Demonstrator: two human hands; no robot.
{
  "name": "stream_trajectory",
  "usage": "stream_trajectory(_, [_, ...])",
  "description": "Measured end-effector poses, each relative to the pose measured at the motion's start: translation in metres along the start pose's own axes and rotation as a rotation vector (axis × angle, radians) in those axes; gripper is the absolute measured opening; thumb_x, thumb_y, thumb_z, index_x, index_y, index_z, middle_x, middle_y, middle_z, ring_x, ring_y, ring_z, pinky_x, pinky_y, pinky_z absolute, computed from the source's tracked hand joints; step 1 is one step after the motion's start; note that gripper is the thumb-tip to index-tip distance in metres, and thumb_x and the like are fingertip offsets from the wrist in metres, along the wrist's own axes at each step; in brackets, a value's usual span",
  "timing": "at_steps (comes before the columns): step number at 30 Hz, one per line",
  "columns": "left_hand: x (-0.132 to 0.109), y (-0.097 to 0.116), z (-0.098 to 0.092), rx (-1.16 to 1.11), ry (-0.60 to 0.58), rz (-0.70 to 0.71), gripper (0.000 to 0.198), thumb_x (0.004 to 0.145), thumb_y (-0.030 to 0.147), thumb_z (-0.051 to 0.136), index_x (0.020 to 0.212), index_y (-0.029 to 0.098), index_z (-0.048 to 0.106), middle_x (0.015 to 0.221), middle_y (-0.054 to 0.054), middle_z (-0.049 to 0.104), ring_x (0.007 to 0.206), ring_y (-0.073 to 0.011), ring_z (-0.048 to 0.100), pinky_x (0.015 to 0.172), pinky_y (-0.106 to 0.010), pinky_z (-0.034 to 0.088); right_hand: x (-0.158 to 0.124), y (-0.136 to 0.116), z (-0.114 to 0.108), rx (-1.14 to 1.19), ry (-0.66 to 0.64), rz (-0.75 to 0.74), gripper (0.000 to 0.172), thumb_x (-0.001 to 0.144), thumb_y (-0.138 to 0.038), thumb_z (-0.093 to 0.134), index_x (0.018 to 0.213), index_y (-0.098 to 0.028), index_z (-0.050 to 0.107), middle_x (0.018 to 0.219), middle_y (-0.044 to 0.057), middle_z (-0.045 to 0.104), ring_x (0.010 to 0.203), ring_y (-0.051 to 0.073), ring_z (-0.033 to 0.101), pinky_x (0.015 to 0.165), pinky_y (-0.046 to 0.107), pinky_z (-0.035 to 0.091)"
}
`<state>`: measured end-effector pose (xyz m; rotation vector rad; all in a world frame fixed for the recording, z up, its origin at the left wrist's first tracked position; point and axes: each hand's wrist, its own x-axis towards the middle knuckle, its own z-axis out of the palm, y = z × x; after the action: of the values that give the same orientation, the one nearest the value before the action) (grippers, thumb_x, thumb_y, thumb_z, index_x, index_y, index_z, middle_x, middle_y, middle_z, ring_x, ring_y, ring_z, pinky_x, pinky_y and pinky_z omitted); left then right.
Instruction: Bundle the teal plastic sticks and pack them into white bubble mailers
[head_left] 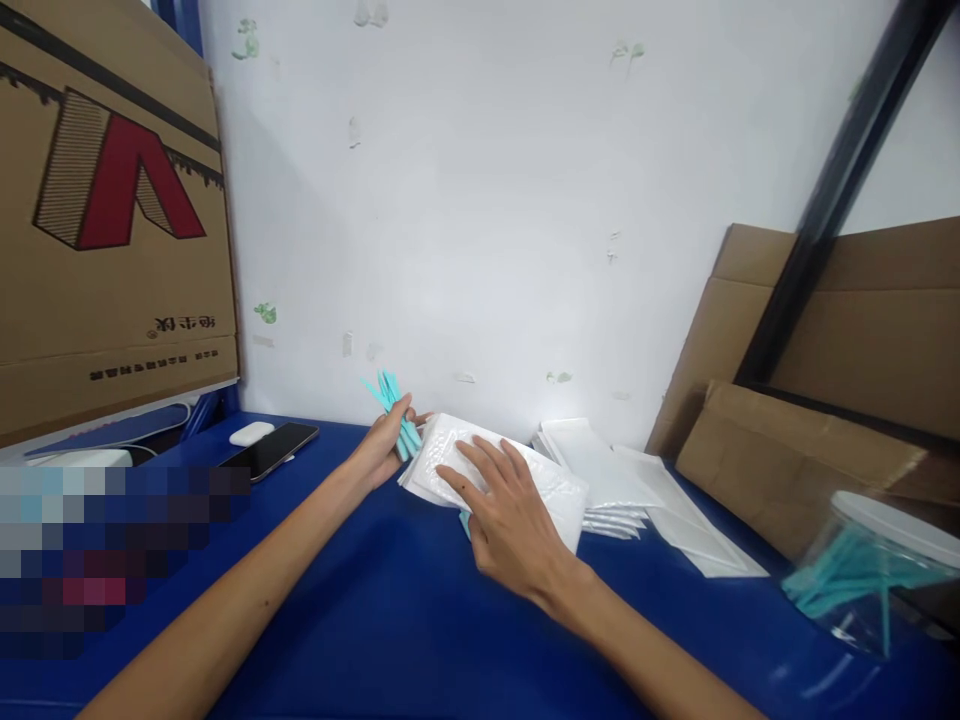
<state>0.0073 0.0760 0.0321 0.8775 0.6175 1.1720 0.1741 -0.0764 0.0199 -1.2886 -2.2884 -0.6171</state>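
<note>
My left hand is closed around a bundle of slim teal sticks, whose ends fan out above the fingers and poke out below them. Beside it lies a stack of white bubble mailers, tilted slightly toward the right. Across the top mailer rests my right hand, its fingers spread flat on the padded surface. The thumb is at the stack's near edge. A bit of teal shows there, partly hidden by hand and mailers.
More white mailers are piled behind on the blue table. At right stand a clear jar of teal sticks and brown cardboard. A phone, a white case and a large carton are at left.
</note>
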Motion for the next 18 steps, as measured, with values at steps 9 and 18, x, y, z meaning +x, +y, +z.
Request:
stream_trajectory(9, [-0.014,0.038,-0.009,0.127,-0.145,-0.192,0.040,0.073,0.035,0.075,0.057,0.021,0.041,0.052,0.005,0.050,0.040,-0.0097,0.047,0.041,-0.022,0.039,0.018,0.008,-0.048,0.797,0.303,0.185,0.022,0.096,-0.038,0.053,0.106,-0.026,0.068,0.114,0.005,0.067,0.111,0.023,0.060,0.100,0.041,0.044])
stream_trajectory(18, [-0.041,-0.002,0.019,0.391,-0.493,-0.502,0.032,0.074,0.032,0.079,0.059,0.018,0.055,0.052,0.002,0.053,0.044,-0.0093,0.050,0.044,-0.020,0.041,0.037,0.034,0.035,2.003,-0.155,0.663,0.047,0.086,-0.063,0.061,0.104,-0.019,0.063,0.111,0.010,0.069,0.084,0.020,0.068,0.074,0.034,0.054])
